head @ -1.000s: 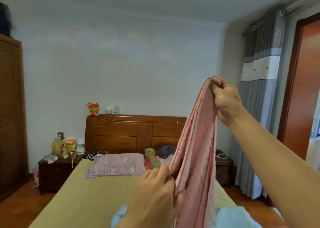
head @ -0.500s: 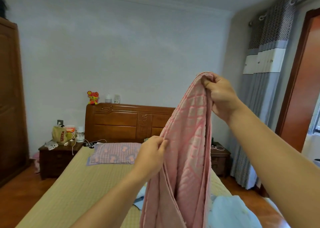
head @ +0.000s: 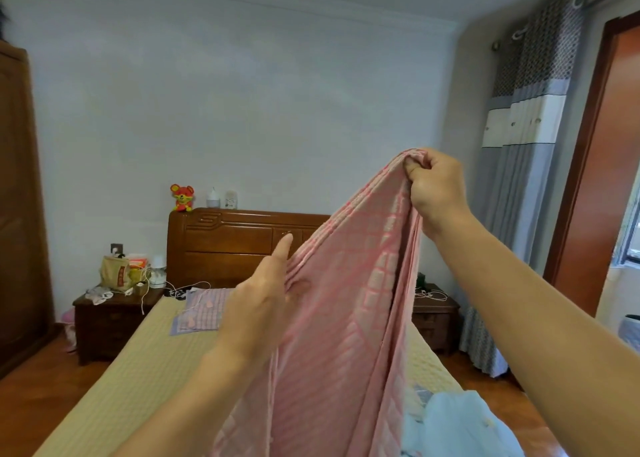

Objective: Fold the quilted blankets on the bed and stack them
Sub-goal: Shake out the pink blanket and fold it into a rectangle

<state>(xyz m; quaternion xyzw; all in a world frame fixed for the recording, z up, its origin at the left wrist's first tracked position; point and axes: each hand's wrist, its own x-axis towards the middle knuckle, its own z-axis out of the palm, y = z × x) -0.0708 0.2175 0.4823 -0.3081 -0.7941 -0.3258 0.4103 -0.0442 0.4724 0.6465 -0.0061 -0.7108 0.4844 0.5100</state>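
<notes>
While the pink blanket [head: 346,335] hangs in front of the person, held up over the foot of the bed [head: 114,387], both hands are on it and well apart. Nearest, low on the right, a light blue blanket [head: 460,425] lies crumpled on the bed just beside the hanging pink folds. The left hand [head: 266,300] takes the gathered edge lower down, thumb on the cloth with the forefinger pointing up straight (the other fingers are hidden behind the fabric, so I cannot tell how firmly it grips). The right hand [head: 436,189] is higher, fist curled tight round the top corner, from which the blanket drapes down in long pleats. Beyond them a striped pillow [head: 204,309] lies on the yellow cover near the wooden headboard [head: 235,245]. A red plush toy [head: 182,197] sits on top of the headboard. A nightstand [head: 110,321] cluttered with a bag and cables stands on the left, and a grey curtain [head: 530,144] hangs on the right.
</notes>
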